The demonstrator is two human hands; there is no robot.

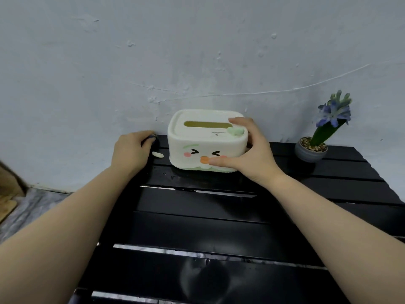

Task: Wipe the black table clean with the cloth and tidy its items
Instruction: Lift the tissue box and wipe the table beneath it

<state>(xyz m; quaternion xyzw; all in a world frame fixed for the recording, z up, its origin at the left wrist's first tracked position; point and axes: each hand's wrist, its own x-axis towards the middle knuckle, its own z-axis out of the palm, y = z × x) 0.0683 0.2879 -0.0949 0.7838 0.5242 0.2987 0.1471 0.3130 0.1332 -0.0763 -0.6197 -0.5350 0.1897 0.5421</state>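
Observation:
A cream tissue box (192,143) with a cartoon face stands at the back of the black slatted table (208,227), against the wall. My right hand (247,154) grips its right end, thumb on the front and fingers over the top. My left hand (130,150) rests at the table's back left corner, fingers curled around something small and dark (151,138) that I cannot identify; it may be the cloth. A small pale scrap (157,154) lies on the table just right of that hand.
A grey pot with a blue-flowered plant (311,150) stands at the back right of the table. The pale wall (197,62) runs right behind the table. Grey floor (32,209) and a brown object (8,189) lie to the left.

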